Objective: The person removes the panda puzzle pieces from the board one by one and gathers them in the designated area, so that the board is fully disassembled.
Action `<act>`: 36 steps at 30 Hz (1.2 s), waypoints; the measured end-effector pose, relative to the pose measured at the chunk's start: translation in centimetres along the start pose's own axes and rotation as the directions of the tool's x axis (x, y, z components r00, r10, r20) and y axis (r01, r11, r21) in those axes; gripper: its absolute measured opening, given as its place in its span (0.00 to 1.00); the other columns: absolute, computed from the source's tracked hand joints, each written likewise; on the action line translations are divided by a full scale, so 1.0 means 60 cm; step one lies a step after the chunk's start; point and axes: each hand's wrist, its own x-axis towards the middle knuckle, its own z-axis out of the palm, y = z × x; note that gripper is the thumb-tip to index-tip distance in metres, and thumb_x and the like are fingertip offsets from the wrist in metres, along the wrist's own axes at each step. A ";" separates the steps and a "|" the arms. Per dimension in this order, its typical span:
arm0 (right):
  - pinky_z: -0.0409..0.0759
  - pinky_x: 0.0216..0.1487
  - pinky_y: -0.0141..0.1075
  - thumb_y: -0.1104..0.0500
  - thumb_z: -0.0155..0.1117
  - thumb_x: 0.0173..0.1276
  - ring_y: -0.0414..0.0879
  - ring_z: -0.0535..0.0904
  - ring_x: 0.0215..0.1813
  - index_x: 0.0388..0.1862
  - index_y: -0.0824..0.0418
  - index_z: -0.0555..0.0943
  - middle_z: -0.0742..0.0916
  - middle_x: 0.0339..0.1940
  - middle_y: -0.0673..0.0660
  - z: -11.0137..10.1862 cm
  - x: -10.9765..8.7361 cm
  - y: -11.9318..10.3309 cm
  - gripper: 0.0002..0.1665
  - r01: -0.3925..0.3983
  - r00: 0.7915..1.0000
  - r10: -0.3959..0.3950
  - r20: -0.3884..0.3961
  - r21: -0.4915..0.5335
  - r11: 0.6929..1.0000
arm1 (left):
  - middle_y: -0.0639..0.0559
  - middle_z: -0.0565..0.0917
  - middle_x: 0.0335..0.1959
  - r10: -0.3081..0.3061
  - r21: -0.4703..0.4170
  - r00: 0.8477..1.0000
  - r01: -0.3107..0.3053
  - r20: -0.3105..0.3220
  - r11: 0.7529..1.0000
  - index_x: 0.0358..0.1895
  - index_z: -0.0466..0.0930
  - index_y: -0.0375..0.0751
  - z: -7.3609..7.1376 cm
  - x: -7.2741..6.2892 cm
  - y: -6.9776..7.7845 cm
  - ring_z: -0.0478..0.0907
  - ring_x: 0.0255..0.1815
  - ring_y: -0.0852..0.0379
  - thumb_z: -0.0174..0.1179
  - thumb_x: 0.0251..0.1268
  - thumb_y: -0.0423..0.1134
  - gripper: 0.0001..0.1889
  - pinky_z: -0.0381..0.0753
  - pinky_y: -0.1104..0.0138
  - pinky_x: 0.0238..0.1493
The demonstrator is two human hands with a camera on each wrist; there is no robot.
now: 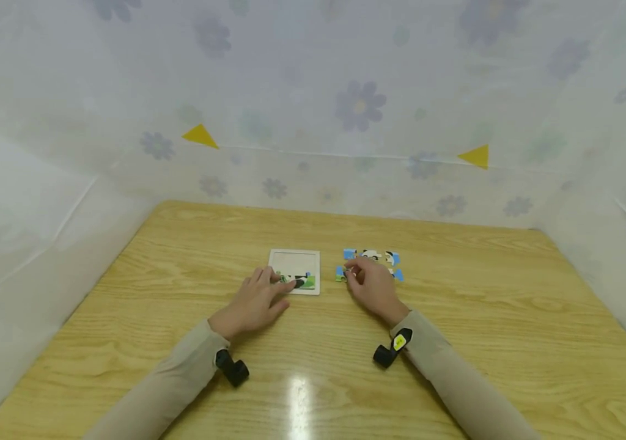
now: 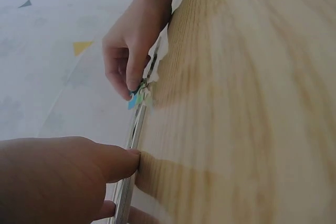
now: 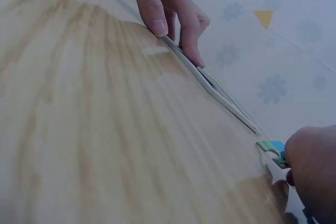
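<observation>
My left hand (image 1: 258, 300) rests over the lower left of a square white puzzle tray (image 1: 317, 260), fingers extended and the index fingertip on the fitted pieces (image 1: 307, 283) with a green and black-and-white picture. In the left wrist view its thumb lies at the tray's near edge. To the right of the tray, my right hand (image 1: 375, 288) pinches a puzzle piece (image 2: 132, 101) between thumb and index finger, low over the table. Blue and green show on this piece, and the fingers hide part of it.
Loose puzzle pieces lie around my right hand: a blue one (image 1: 349, 253), a white-and-black one (image 1: 370, 254) and a blue-and-white one (image 1: 392, 258) behind it, another blue one (image 1: 398, 275) to its right. A flowered sheet (image 1: 302, 122) hangs behind the wooden table (image 1: 313, 342).
</observation>
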 end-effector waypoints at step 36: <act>0.74 0.28 0.38 0.64 0.65 0.65 0.47 0.75 0.29 0.37 0.58 0.87 0.80 0.31 0.57 -0.010 -0.005 0.005 0.06 -0.082 0.996 0.085 0.019 -0.119 0.990 | 0.39 0.72 0.52 0.014 0.004 1.000 -0.014 -0.027 1.000 0.65 0.74 0.45 -0.002 -0.002 0.003 0.67 0.51 0.46 0.58 0.69 0.44 0.22 0.67 0.59 0.42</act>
